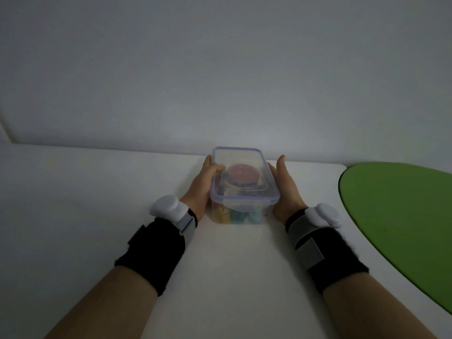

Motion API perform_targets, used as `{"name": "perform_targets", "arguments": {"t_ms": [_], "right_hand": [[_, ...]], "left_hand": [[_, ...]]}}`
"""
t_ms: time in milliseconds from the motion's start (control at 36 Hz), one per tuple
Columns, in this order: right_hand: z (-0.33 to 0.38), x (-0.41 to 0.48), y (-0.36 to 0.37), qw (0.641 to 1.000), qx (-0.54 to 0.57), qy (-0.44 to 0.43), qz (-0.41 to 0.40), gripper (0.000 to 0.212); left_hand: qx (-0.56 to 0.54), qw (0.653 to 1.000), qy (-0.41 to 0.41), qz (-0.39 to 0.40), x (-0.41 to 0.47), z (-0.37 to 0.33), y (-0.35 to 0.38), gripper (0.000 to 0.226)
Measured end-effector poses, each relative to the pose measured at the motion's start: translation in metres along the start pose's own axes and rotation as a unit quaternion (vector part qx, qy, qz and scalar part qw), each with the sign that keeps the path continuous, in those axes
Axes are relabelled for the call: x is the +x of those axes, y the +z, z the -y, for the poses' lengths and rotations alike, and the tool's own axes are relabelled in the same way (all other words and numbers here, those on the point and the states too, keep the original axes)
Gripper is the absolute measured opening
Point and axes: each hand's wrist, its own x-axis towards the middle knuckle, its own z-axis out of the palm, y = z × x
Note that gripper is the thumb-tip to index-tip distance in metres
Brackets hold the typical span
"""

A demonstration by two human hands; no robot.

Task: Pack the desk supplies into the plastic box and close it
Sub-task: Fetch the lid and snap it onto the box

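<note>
From the head view, your two hands bracket the clear plastic box [241, 192], which stands on the white worktop [97, 204] close to its far edge, roughly midway along that edge, where the worktop meets the pale wall [220, 69].

The lid [241, 174], clear with a bluish rim, sits on top of the box. You cannot tell from here whether its side clips are snapped down. Through the lid a round reddish item [241, 172] shows in the upper part of the box, and through the near wall you can make out blurred yellow and teal shapes [234, 214] low inside; what they are is too soft to tell.

Your left hand [203, 189] lies against the box's left long side, thumb curled over the lid's left rim, the other fingers hidden behind the box. It is gripping the box.

Your right hand [285, 189] is pressed flat along the right long side, thumb pointing up and away from you; the fingers run beside the wall and are mostly hidden, so you cannot tell how far they curl.

Each wrist carries a black wrap with a grey strap and a white pod: left [168, 208], right [322, 215].

A green rounded surface [403, 216] lies at the worktop's right edge, well apart from the box.
</note>
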Motion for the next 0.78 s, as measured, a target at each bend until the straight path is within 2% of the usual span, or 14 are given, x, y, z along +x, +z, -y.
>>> {"name": "perform_targets", "arguments": {"t_ms": [167, 222, 306, 389, 472, 556, 611, 667, 722, 778], "right_hand": [[0.0, 0.006, -0.005, 1.0, 0.008, 0.01, 0.026, 0.047], [0.003, 0.008, -0.006, 0.999, 0.013, 0.013, 0.03, 0.049], [0.005, 0.008, -0.005, 0.999, 0.011, 0.017, 0.039, 0.06], [0.005, 0.01, -0.004, 1.0, 0.005, 0.02, -0.007, 0.071], [0.001, 0.007, -0.002, 0.997, -0.011, 0.005, -0.074, 0.07], [-0.004, 0.003, -0.006, 0.976, -0.145, -0.062, -0.148, 0.062], [-0.007, 0.003, -0.008, 0.953, -0.244, -0.112, -0.144, 0.06], [-0.009, 0.005, -0.009, 0.939, -0.287, -0.133, -0.137, 0.06], [-0.011, 0.008, -0.009, 0.938, -0.276, -0.145, -0.149, 0.057], [-0.011, 0.012, -0.005, 0.955, -0.211, -0.123, -0.171, 0.052]], "left_hand": [[0.031, 0.999, 0.03, 0.028, -0.002, -0.003, -0.004, 0.036], [0.025, 0.999, 0.03, 0.026, -0.003, -0.004, -0.002, 0.029], [0.015, 0.999, 0.031, 0.014, -0.002, -0.003, -0.001, 0.031], [0.012, 0.999, 0.032, 0.005, -0.001, 0.0, -0.002, 0.028], [0.016, 0.999, 0.04, 0.004, 0.0, 0.001, -0.003, 0.024], [0.019, 0.999, 0.041, 0.008, 0.0, 0.001, -0.004, 0.022], [0.009, 0.999, 0.039, 0.002, 0.001, 0.002, -0.005, 0.023], [0.002, 0.999, 0.037, -0.005, 0.001, 0.002, -0.006, 0.026], [-0.001, 0.999, 0.038, -0.01, 0.002, 0.002, -0.005, 0.028], [-0.012, 0.999, 0.037, -0.015, 0.002, 0.002, -0.002, 0.03]]}}
